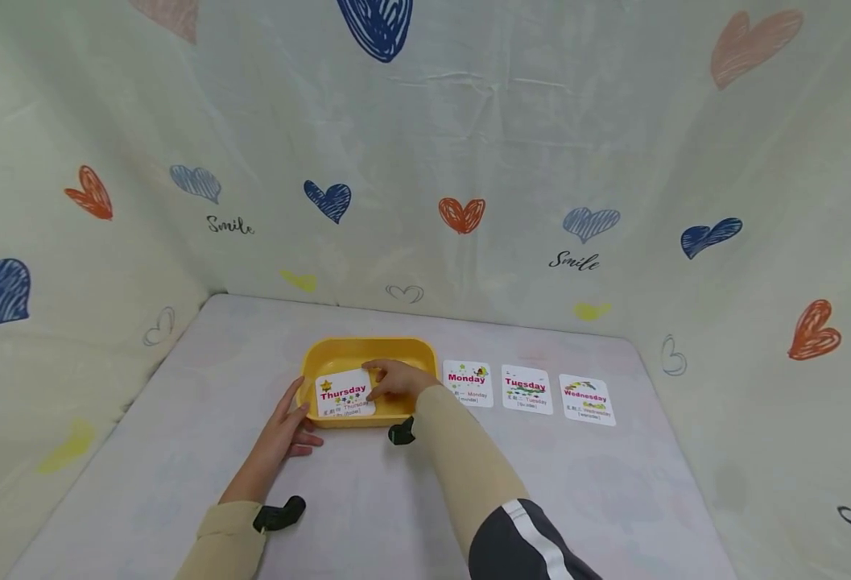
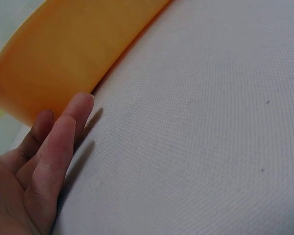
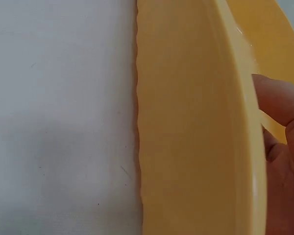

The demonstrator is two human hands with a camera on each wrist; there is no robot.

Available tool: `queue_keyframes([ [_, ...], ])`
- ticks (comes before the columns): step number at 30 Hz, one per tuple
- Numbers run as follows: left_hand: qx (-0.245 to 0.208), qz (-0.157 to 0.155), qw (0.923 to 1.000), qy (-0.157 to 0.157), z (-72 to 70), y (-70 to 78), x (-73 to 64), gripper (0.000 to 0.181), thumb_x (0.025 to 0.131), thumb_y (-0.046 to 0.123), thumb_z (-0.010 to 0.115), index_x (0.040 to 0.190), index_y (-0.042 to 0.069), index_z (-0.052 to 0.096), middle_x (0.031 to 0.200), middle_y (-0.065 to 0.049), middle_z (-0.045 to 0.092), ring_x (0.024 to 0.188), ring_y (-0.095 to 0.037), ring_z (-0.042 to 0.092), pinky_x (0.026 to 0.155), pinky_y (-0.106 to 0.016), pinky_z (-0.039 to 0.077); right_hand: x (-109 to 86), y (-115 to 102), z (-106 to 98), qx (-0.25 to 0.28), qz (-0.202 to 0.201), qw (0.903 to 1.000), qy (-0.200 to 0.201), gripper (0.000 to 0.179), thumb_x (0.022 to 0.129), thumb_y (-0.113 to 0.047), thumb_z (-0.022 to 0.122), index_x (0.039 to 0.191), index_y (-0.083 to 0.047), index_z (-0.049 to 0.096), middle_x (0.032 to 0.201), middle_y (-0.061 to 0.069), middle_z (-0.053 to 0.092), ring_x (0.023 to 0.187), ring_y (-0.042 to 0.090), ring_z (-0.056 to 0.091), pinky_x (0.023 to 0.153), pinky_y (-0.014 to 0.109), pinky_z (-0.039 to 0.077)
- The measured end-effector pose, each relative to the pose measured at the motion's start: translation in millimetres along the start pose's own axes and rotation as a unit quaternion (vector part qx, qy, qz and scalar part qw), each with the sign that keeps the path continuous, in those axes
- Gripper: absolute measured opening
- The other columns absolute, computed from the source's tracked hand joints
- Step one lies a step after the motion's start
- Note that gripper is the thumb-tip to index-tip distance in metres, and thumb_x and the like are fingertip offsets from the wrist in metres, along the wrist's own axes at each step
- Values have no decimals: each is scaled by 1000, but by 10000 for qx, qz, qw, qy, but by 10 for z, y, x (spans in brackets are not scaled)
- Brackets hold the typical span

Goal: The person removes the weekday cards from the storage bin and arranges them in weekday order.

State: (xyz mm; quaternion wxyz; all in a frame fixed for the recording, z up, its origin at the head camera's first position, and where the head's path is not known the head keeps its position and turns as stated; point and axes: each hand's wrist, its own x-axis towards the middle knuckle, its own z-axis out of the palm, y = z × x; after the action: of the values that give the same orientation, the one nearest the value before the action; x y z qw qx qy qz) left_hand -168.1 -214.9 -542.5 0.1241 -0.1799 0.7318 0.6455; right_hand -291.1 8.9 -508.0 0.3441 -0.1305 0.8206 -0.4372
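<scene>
Touching the near left corner of a yellow tray, the left hand has its fingers apart and lightly bent, some laid against the outer wall. The right hand reaches in over the tray's right side, forefinger at the top right corner of the Thursday card and thumb lower on its right edge; from where I stand I cannot tell whether they pinch it or only touch it. The card is inside the tray, toward the left, face up and slightly turned.

The table is pale and faintly mottled, with a woven texture up close. Behind it and on both sides hangs a whitish curtain with red, blue, pink and yellow hearts and the word "Smile".

Just right of the tray, the Monday card, the Tuesday card and the Wednesday card lie face up in a row, small gaps between them. The tray's near rim hides the Thursday card's lower edge, and in the right wrist view its wall covers much of that hand.
</scene>
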Motion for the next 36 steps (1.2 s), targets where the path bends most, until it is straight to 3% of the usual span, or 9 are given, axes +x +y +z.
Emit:
queue_keyframes([
  [6,35,66,10000,53,10,-11,-15,61,103,41,41,156,40,10,99,-14,55,77,-26,69,69,-34,55,37,-11,-15,88,158,9998,-53,67,83,-10,78,143,-23,51,85,4,49,60,18,50,61,25,44],
  [11,15,66,9999,136,21,-29,8,60,103,37,41,156,39,12,94,-13,55,73,-26,70,65,-34,56,-6,-66,-2,254,636,9977,22,68,82,-11,78,143,-29,52,79,5,51,57,20,48,60,28,44],
  [17,-16,93,9999,125,33,-33,9,60,103,37,42,156,39,13,93,-13,55,73,-27,70,65,-35,56,-75,-134,20,26,957,9952,183,67,83,-12,77,142,-34,52,81,5,54,58,19,47,62,29,42],
  [27,93,82,9999,94,24,-6,-13,60,103,41,41,156,41,11,98,-14,56,77,-26,70,68,-34,56,-6,-60,-7,-126,630,9976,268,60,81,-12,79,135,-25,58,84,6,52,57,18,50,62,28,43],
  [36,122,87,9998,136,26,-40,35,62,103,43,41,156,40,10,97,-14,56,76,-25,70,66,-33,55,86,75,-12,192,219,9987,417,44,81,-13,80,121,-16,61,87,5,54,63,16,52,61,23,46],
])
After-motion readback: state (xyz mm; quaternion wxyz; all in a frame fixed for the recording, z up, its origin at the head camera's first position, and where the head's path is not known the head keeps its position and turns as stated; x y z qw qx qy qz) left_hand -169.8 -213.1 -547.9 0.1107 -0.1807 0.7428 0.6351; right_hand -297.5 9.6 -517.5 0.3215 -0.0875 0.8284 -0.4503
